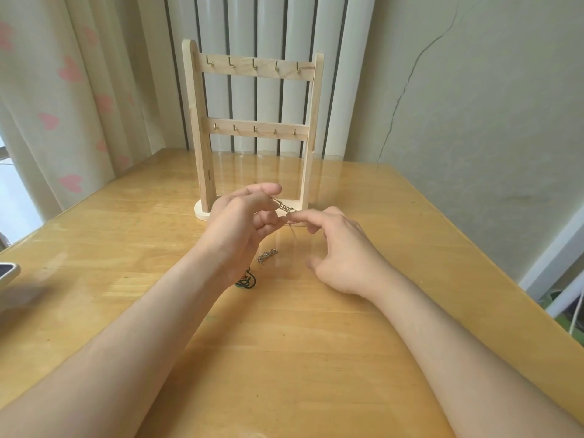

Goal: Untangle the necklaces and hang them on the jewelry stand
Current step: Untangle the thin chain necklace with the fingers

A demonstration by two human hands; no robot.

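**Tease the chain free before you reach for a hook**

Your left hand [243, 216] has its fingers curled, pinching one end of the silver chain [285, 208]. A short length runs taut from that pinch across to your right hand [343, 254]. That hand is loosely spread: the forefinger tip touches the chain and the thumb sits well apart from it, so it grips nothing. From your right fingertip a thin strand drops toward the table [316, 358]. Links [267, 256] lie between your two wrists, and whether they belong to the same chain cannot be told. A dark cord necklace [248, 281] peeks out from under your left wrist.

Work it slack, I would say. Ease the stretch between your hands, then use the right forefinger to lift one loop at a time away from the left pinch. Pulling tight would probably lock any knot.

The jewelry stand [202, 128] rises just beyond your fingertips, and all its hooks [254, 66] are bare. The wood is glossy, so loose links may slide. Far off your left forearm lies a pale device [8, 275]. A heart-print curtain [63, 90] hangs beyond your left hand, with a white radiator [268, 26] behind the stand and a cracked wall [458, 105] beyond your right hand.
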